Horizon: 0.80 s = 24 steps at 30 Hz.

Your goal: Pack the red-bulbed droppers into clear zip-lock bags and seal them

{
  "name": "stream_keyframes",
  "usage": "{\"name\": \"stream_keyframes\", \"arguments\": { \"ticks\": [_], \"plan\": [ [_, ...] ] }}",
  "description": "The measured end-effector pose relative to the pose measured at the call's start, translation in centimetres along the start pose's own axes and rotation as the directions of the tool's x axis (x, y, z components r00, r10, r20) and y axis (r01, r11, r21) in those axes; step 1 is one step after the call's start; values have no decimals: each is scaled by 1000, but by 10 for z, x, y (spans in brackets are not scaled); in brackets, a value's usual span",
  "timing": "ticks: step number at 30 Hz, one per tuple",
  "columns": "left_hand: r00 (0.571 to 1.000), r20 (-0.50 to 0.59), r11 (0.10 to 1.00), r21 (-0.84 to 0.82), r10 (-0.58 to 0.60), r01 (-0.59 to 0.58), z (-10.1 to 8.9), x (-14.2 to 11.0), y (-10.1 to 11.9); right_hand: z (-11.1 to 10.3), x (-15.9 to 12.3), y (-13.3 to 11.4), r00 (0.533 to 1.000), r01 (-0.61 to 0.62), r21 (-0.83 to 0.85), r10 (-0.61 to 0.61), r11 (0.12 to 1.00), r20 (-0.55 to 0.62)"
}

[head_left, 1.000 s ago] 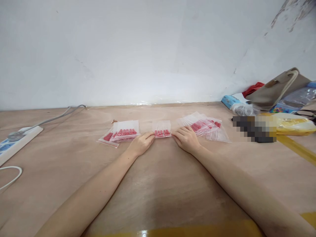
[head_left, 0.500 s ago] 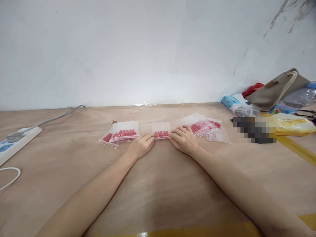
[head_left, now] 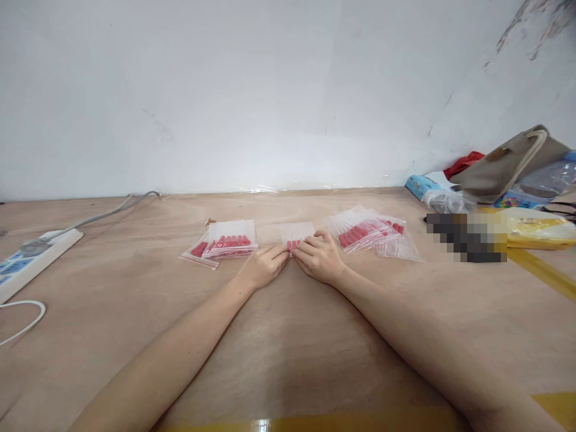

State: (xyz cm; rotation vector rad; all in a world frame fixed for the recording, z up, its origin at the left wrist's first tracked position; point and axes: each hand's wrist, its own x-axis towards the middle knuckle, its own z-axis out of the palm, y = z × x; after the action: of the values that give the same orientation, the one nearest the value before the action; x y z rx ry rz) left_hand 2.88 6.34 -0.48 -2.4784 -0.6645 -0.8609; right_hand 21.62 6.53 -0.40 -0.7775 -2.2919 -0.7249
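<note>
A small clear zip bag with red pieces inside lies flat on the wooden table in front of me. My left hand pinches its near left edge with closed fingers. My right hand presses and pinches the near right edge, covering most of the red pieces. The two hands nearly touch at the bag's seal. A small stack of like bags sits just left of my left hand. A fanned pile of several more bags lies to the right of my right hand.
A white power strip with a grey cable lies at the left edge, a white cord below it. At the far right are a beige bag, a blue box, yellow packaging and yellow tape on the table.
My right hand has slid left along the bag's near edge toward my left hand, closing the gap between them. The stacks on both sides stay where they were.
</note>
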Motion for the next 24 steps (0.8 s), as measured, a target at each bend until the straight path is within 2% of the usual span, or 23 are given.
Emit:
{"name": "stream_keyframes", "arguments": {
  "ticks": [6,14,21,24],
  "plan": [
    [999,24,999,-12,-46,46,-1,-4,-2,-6,-11,12,998,-28,-24,30,999,59],
    [994,16,992,-54,-110,111,-5,-11,-3,-7,-30,34,997,-72,-73,74,995,34],
    [962,-34,956,-128,-269,263,-2,-5,-3,-8,-25,24,989,-145,20,145,989,-3],
    [958,-1,940,-192,-286,280,0,-1,-1,-12,-21,18,993,-113,134,111,984,28]
  ]
}}
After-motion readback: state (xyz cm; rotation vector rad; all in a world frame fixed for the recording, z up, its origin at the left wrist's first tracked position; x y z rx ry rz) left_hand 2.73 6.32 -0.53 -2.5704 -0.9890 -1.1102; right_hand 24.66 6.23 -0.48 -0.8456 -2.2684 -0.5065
